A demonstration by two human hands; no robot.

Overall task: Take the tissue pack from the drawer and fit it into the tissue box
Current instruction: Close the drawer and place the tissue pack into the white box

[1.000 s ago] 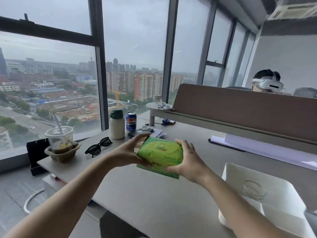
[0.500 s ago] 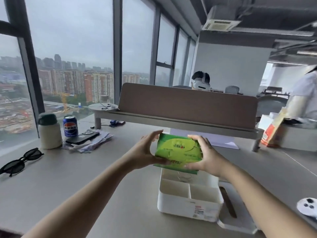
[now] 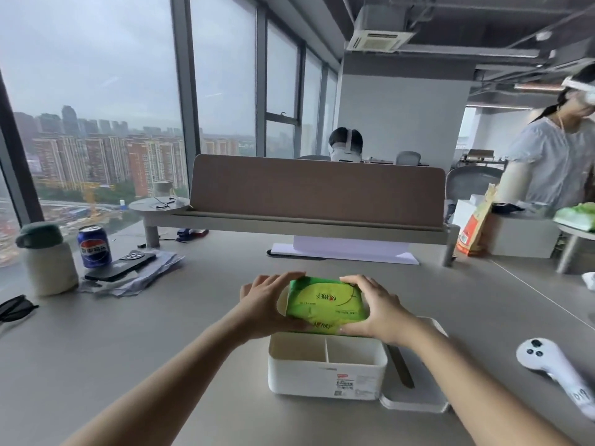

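Note:
I hold a green tissue pack [image 3: 326, 302] between both hands, label side up, over the far half of a white tissue box [image 3: 325, 379] on the grey desk. My left hand [image 3: 262, 304] grips the pack's left end and my right hand [image 3: 378, 309] grips its right end. The pack's lower edge sits at the box's back compartment; whether it touches the bottom is hidden. Two small empty front compartments of the box face me. The box lid [image 3: 418, 397] lies flat to the right of the box.
A white controller [image 3: 553, 365] lies at the right. At the left stand a bottle [image 3: 46, 259], a cola can [image 3: 94, 246], a phone [image 3: 120, 267] on papers, and sunglasses [image 3: 14, 309]. A brown divider [image 3: 317, 191] crosses the desk's back. A person [image 3: 553, 156] stands at far right.
My view swung right from the window toward the desk. Both hands carried the pack rightward over the box and lowered it toward the back compartment.

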